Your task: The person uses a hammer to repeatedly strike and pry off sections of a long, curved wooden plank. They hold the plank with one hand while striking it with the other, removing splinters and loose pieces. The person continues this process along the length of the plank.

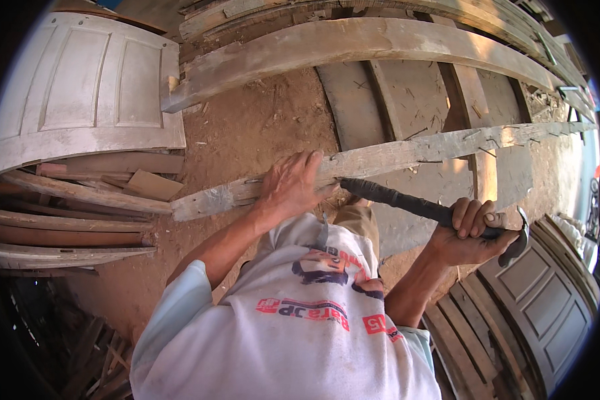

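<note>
A long, weathered wooden plank (380,159) runs across in front of me, with several bent nails sticking out of its right half. My left hand (292,183) grips the plank left of its middle, fingers over the top and thumb along the near side. In my right hand (472,230) is a claw hammer (407,200), held high on its black-wrapped handle, close beneath the metal head. Its handle slants leftward, and the butt end lies at the plank's near edge beside my left thumb. Whether the butt touches the wood I cannot tell.
A thick beam (353,43) crosses beyond the plank, over grey panels (353,100) with loose nails and chips on them. At left, a white panelled door (73,80) rests above stacked boards (67,237). Another panelled door (547,307) and more boards lie lower right.
</note>
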Demonstrator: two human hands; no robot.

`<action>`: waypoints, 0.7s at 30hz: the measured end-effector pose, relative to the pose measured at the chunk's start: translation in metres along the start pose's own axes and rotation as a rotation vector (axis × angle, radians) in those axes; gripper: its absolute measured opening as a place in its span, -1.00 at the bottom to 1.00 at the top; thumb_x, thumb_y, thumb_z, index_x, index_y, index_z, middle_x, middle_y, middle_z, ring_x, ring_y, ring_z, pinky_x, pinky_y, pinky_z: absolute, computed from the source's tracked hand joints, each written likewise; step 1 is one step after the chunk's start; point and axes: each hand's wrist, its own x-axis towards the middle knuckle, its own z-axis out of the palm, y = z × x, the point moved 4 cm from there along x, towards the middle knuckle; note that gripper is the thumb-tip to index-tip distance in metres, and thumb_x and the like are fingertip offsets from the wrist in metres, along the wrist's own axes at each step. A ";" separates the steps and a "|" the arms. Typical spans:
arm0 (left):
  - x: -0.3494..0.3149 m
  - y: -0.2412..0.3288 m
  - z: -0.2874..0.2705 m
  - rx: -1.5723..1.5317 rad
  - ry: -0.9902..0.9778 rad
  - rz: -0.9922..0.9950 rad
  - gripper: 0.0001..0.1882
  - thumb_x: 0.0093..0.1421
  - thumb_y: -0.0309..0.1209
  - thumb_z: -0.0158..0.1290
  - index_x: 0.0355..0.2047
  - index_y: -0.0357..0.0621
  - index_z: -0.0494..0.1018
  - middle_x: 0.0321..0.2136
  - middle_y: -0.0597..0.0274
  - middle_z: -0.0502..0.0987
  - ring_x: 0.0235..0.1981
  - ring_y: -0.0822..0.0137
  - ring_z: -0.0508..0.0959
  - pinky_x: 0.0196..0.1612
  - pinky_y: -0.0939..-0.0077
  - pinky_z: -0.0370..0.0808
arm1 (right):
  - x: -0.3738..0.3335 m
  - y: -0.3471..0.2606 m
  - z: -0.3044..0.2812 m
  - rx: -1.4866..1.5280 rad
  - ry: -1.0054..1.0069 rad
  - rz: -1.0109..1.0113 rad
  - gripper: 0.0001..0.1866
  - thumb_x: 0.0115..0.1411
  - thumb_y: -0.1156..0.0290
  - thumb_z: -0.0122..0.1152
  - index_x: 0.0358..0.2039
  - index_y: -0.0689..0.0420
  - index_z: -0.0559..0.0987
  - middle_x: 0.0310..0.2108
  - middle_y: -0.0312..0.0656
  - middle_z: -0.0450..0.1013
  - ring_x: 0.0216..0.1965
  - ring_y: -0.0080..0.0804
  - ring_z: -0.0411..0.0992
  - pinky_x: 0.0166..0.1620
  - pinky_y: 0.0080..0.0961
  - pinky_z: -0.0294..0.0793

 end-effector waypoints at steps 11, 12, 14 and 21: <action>0.000 -0.001 0.000 -0.021 0.020 0.036 -0.28 0.09 0.01 0.27 0.07 -0.29 0.38 -0.13 -0.08 0.55 -0.12 -0.06 0.59 -0.04 0.10 0.52 | -0.026 -0.006 0.070 -0.170 -0.328 -0.093 -0.37 0.48 -0.13 -0.20 -0.32 0.23 0.52 -0.67 -0.34 0.18 -0.79 -0.60 0.12 -0.69 -0.60 0.15; 0.000 0.000 0.000 -0.021 0.008 0.035 -0.29 0.11 0.01 0.26 0.07 -0.28 0.37 -0.14 -0.07 0.54 -0.12 -0.05 0.59 -0.05 0.09 0.52 | -0.030 -0.005 0.076 -0.196 -0.327 -0.099 -0.37 0.48 -0.14 -0.21 -0.33 0.22 0.53 -0.67 -0.35 0.18 -0.78 -0.61 0.10 -0.68 -0.60 0.14; 0.001 0.001 0.000 -0.019 -0.010 0.022 -0.30 0.13 0.01 0.24 0.07 -0.28 0.35 -0.14 -0.07 0.54 -0.11 -0.04 0.58 -0.04 0.08 0.51 | -0.037 -0.003 0.088 -0.248 -0.327 -0.113 -0.36 0.47 -0.15 -0.21 -0.33 0.21 0.52 -0.68 -0.36 0.17 -0.78 -0.62 0.09 -0.68 -0.60 0.13; 0.000 -0.002 0.002 -0.016 -0.014 0.016 -0.26 0.12 0.01 0.26 0.11 -0.31 0.36 -0.09 -0.10 0.52 -0.08 -0.05 0.57 0.01 0.07 0.49 | -0.042 0.004 0.104 -0.297 -0.372 -0.113 -0.34 0.46 -0.20 -0.23 -0.30 0.19 0.54 -0.66 -0.34 0.18 -0.77 -0.61 0.11 -0.69 -0.59 0.15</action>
